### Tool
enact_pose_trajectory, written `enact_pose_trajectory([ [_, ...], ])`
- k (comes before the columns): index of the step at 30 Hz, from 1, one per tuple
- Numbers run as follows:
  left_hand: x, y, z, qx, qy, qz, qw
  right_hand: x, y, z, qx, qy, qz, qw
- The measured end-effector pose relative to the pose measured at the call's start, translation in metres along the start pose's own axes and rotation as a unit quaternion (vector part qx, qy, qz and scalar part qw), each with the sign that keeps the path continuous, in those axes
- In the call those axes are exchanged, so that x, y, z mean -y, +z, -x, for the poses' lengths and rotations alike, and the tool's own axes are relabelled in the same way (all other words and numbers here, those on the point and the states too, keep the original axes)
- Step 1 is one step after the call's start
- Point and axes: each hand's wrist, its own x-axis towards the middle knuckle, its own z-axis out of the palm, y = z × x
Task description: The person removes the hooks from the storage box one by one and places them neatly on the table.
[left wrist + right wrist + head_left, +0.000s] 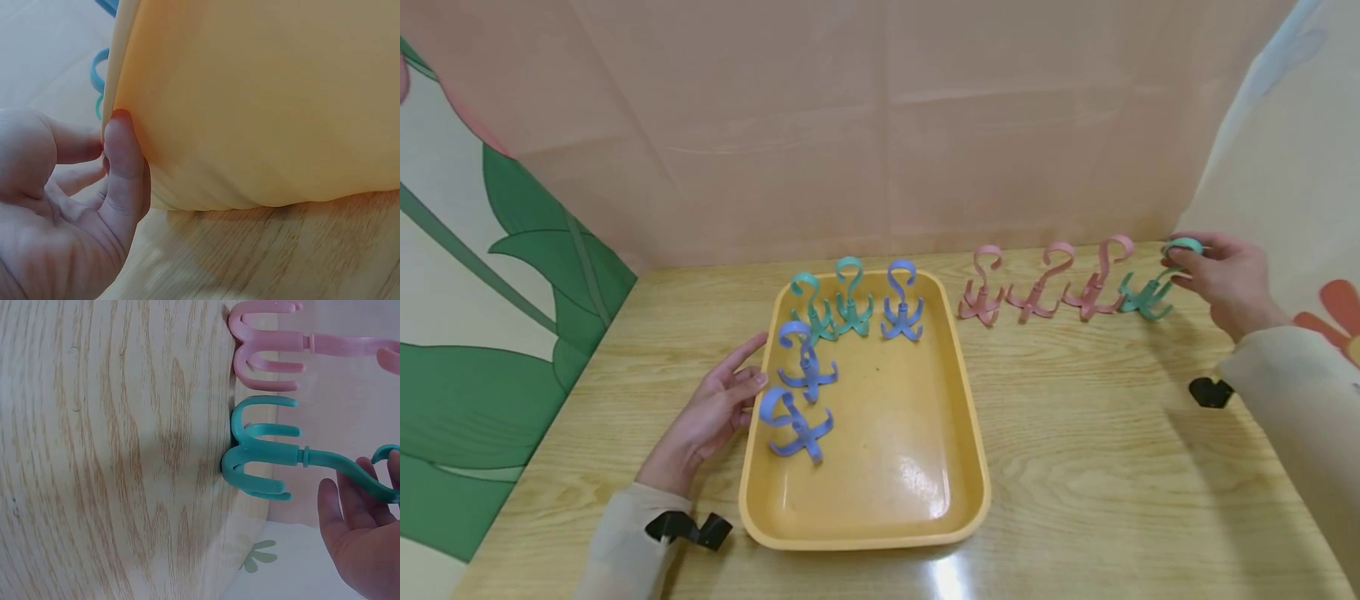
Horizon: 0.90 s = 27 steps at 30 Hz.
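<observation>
Right hand [1221,279] pinches the curled top of a green four-pronged hook [1150,287], which stands on the wooden table [1075,433] at the right end of a row beside three pink hooks [1041,287]. Left hand [715,412] lies with straight fingers against the left wall of the yellow tray [865,533]. Inside the tray stand two green hooks [831,304] and three blue hooks [805,367]
</observation>
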Motion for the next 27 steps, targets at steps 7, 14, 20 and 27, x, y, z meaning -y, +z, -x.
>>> enact_pose_trajectory([
  [7, 0.000, 0.000, 0.000, -0.003, -0.002, 0.001, 1.0000, 0.003, 0.000, -0.001, 0.004, 0.013, 0.050, 0.9987],
  [14, -0.001, 0.001, -0.001, -0.002, -0.004, -0.001, 1.0000, 0.006, -0.010, -0.003, 0.014, 0.016, 0.203, 0.9789],
  [20, -0.002, 0.001, -0.001, -0.006, -0.005, -0.002, 1.0000, 0.014, -0.010, 0.002, 0.015, 0.025, 0.312, 0.9497],
  [27, -0.001, 0.000, -0.001, -0.004, -0.005, 0.002, 1.0000, 0.028, 0.009, 0.018, 0.012, 0.022, 0.296, 0.9547],
])
